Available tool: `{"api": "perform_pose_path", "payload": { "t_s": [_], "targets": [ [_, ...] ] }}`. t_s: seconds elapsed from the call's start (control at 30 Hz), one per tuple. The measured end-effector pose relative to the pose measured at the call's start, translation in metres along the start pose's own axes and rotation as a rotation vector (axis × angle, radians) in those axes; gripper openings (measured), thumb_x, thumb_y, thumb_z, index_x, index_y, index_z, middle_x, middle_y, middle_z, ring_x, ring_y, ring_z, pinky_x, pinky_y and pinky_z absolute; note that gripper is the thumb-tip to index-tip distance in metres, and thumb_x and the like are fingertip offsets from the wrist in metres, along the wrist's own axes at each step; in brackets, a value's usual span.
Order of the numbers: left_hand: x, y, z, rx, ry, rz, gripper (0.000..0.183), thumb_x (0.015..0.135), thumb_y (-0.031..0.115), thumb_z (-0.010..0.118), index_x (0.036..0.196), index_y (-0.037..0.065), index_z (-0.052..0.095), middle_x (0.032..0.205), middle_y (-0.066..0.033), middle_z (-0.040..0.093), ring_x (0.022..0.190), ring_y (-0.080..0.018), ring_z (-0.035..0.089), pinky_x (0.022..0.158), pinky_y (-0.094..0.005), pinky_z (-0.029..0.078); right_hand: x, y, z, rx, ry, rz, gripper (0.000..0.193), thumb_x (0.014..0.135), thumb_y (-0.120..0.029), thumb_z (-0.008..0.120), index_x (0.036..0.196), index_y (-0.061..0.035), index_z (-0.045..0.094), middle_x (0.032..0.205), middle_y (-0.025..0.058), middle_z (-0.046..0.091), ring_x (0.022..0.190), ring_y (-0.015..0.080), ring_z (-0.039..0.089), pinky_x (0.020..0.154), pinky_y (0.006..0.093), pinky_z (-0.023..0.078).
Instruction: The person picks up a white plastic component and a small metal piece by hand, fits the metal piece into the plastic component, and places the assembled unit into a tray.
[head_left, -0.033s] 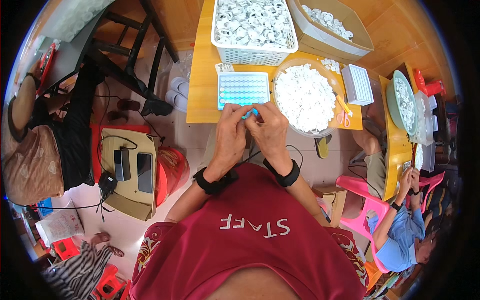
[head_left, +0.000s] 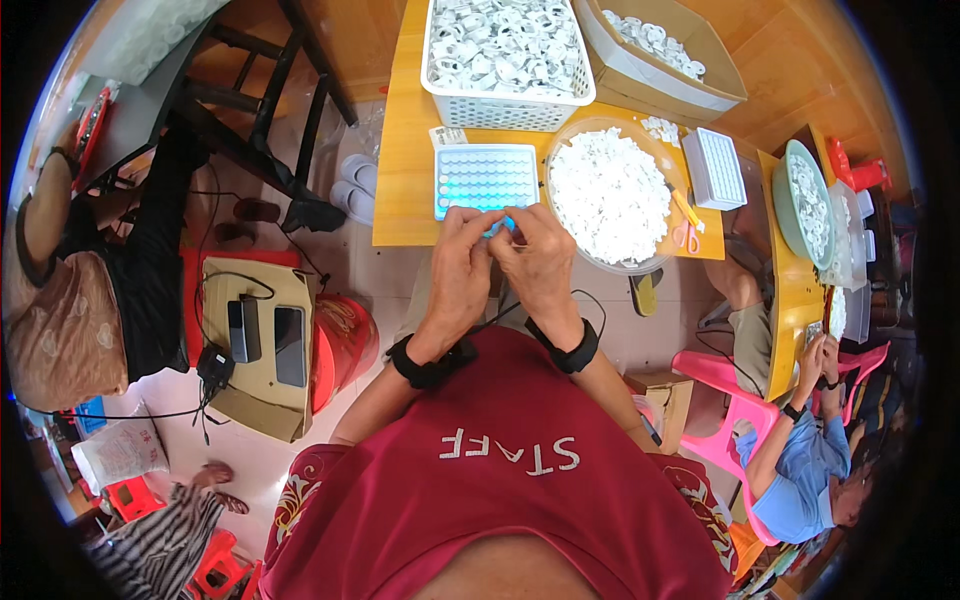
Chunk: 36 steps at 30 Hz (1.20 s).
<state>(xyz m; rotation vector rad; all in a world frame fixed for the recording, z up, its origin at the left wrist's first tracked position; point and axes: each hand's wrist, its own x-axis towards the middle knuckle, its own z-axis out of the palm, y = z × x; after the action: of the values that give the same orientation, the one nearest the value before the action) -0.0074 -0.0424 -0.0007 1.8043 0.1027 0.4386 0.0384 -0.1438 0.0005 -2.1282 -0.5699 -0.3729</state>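
Item: small blue piece (head_left: pixel 500 227), pinched between the fingertips of left hand (head_left: pixel 460 262) and right hand (head_left: pixel 540 250), at the tabletop's near edge (fingers hide most of it).

Item: pale blue tray (head_left: pixel 487 149), rows of round cells, just beyond the hands, by the near left corner.

Item: round clear tub (head_left: pixel 605 265), heaped with small white pieces (head_left: pixel 612 195), right of the tray, its rim passing the near edge.

Item: white perforated basket (head_left: pixel 500 114), filled with white-and-grey parts (head_left: pixel 505 50), toward the far edge.

Item: cardboard box (head_left: pixel 650 88), similar parts inside, beside the basket.

Item: white gridded tray (head_left: pixel 714 170), at the right edge; scissors (head_left: pixel 686 237), orange-handled, near the near right corner.

Surface: yellow-brown wooden tabletop (head_left: pixel 405 185).

Room: tiled floor (head_left: pixel 640 325); white slippers (head_left: pixel 355 187), left; second table (head_left: pixel 785 350), right, bearing a green basin (head_left: pixel 783 205) of parts; co-worker in blue (head_left: pixel 800 490), seated on a pink chair (head_left: pixel 735 410).
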Motion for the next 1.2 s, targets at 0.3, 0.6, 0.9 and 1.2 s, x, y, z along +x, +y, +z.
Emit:
{"api": "perform_pose_path", "payload": {
  "t_s": [0.3, 0.6, 0.9, 1.2],
  "targets": [
    [0.007, 0.001, -0.004, -0.424, 0.089, -0.146, 0.020, 0.078, -0.007, 0.053, 0.096, -0.002, 0.061, 0.095, -0.0047, 0.047, 0.082, -0.0113, 0.054, 0.072, -0.0211, 0.046, 0.004, -0.004, -0.008, 0.531, 0.011, 0.232, 0.019, 0.071, 0.007, 0.062, 0.089, 0.0019, 0.063, 0.082, 0.0059, 0.059, 0.070, 0.0127, 0.061, 0.058, 0.0233, 0.050],
    [0.008, -0.003, -0.006, -0.335, 0.084, -0.199, 0.012, 0.075, -0.006, 0.057, 0.086, -0.002, 0.058, 0.090, -0.0030, 0.051, 0.083, -0.0108, 0.053, 0.072, -0.0218, 0.044, -0.001, -0.003, -0.009, 0.397, 0.011, 0.138, 0.014, 0.071, 0.006, 0.061, 0.083, -0.0006, 0.063, 0.076, 0.0094, 0.057, 0.060, 0.0175, 0.058, 0.052, 0.0247, 0.047],
    [0.013, -0.010, -0.002, -0.434, 0.103, -0.235, 0.014, 0.074, -0.009, 0.052, 0.083, 0.000, 0.058, 0.086, -0.0016, 0.051, 0.080, -0.0102, 0.053, 0.070, -0.0220, 0.044, 0.001, -0.001, -0.011, 0.432, -0.050, 0.219, 0.011, 0.074, 0.004, 0.059, 0.083, 0.0007, 0.063, 0.074, 0.0100, 0.056, 0.060, 0.0191, 0.058, 0.053, 0.0261, 0.047],
    [0.018, -0.002, -0.009, -0.551, 0.057, -0.333, 0.033, 0.077, -0.005, 0.058, 0.109, 0.001, 0.056, 0.092, -0.0027, 0.049, 0.081, -0.0100, 0.053, 0.073, -0.0216, 0.044, 0.024, 0.019, -0.030, 0.334, -0.071, 0.280, 0.007, 0.074, 0.001, 0.063, 0.081, -0.0012, 0.065, 0.070, 0.0041, 0.059, 0.061, 0.0093, 0.055, 0.055, 0.0223, 0.045]
  ]
}}
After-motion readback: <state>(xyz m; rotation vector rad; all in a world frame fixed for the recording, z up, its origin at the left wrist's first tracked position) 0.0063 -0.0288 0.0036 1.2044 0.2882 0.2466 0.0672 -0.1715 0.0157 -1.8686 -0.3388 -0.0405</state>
